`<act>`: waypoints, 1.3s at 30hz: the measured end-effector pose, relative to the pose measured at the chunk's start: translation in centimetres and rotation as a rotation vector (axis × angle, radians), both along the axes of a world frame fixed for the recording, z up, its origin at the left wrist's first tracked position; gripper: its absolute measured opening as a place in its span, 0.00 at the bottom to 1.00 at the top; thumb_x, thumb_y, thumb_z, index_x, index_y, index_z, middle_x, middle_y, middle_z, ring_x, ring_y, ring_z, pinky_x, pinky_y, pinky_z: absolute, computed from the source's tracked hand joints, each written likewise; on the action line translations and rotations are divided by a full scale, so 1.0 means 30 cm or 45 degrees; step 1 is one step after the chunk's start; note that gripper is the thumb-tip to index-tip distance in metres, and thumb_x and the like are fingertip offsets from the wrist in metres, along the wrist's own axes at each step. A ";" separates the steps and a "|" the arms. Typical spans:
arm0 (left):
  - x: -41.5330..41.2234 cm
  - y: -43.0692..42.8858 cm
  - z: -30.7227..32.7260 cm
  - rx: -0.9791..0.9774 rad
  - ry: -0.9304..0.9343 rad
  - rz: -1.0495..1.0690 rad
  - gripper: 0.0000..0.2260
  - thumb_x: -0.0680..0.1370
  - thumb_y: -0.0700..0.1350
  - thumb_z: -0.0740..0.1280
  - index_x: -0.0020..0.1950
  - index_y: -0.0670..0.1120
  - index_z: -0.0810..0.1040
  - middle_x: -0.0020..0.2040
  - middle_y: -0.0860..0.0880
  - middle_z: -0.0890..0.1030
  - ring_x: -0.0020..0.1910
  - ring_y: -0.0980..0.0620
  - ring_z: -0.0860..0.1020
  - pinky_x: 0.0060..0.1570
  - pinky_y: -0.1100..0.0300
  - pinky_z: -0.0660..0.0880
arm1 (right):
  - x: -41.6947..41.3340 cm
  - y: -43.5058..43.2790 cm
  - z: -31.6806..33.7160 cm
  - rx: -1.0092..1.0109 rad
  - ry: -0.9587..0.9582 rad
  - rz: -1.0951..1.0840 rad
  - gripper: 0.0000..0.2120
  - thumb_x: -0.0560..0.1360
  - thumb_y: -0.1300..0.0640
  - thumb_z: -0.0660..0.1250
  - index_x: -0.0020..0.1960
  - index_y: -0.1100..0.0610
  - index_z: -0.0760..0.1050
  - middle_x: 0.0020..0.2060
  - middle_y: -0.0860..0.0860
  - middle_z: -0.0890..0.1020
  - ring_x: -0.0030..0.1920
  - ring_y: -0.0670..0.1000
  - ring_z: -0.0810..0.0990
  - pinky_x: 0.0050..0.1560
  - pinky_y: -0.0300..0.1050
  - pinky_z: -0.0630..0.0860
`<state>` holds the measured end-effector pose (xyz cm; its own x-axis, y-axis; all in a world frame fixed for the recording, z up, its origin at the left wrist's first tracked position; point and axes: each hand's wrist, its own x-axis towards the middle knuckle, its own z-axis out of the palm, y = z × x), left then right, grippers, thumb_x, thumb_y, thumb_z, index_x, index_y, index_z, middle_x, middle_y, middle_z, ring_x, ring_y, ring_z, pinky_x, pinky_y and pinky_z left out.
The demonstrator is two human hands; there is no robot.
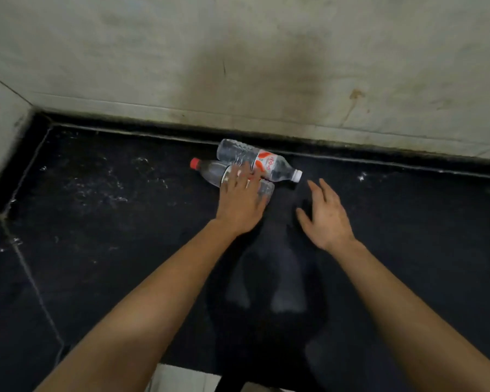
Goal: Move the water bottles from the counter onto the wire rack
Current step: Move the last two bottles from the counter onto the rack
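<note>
Two clear plastic water bottles lie on their sides on the dark counter (96, 222), touching each other near the back wall. The far bottle (277, 165) has a red-and-white label and a white cap pointing right. The near bottle (210, 171) has a red cap pointing left. My left hand (242, 199) lies over the near bottle's body with its fingers spread and straight, covering the label. My right hand (327, 216) hovers over the counter to the right of the bottles, fingers relaxed and holding nothing. No wire rack is in view.
A stained grey wall (266, 66) runs along the back of the counter and turns forward at the left. A seam (29, 273) crosses the counter's left part. A pale strip (181, 377) shows below the front edge.
</note>
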<state>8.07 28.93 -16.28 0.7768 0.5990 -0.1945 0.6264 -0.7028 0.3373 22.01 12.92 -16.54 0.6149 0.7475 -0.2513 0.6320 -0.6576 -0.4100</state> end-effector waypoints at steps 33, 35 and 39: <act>-0.196 0.071 -0.051 -0.936 -0.575 1.562 0.37 0.70 0.52 0.78 0.72 0.51 0.60 0.67 0.40 0.73 0.57 0.40 0.80 0.36 0.43 0.83 | -0.022 -0.193 0.024 -0.087 0.566 -0.228 0.38 0.79 0.42 0.68 0.82 0.49 0.53 0.73 0.53 0.74 0.69 0.57 0.75 0.68 0.51 0.72; -0.207 0.040 -0.002 -0.858 -0.707 1.441 0.36 0.66 0.50 0.79 0.68 0.54 0.62 0.63 0.44 0.76 0.54 0.44 0.81 0.45 0.41 0.83 | 0.004 -0.220 0.091 0.002 0.571 -0.218 0.32 0.79 0.43 0.68 0.77 0.48 0.59 0.64 0.51 0.80 0.60 0.55 0.80 0.60 0.49 0.75; -0.195 -0.024 0.101 -0.656 -0.730 1.027 0.31 0.62 0.52 0.79 0.60 0.57 0.68 0.58 0.50 0.78 0.54 0.51 0.80 0.57 0.47 0.79 | 0.075 -0.217 0.220 0.168 0.327 -0.174 0.17 0.81 0.43 0.65 0.66 0.49 0.72 0.55 0.50 0.83 0.53 0.54 0.80 0.53 0.50 0.75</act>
<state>2.21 28.20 -13.25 0.2514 0.9195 -0.3021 0.4944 0.1463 0.8568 24.26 6.39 -9.94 0.6410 0.6987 -0.3176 0.4063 -0.6600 -0.6319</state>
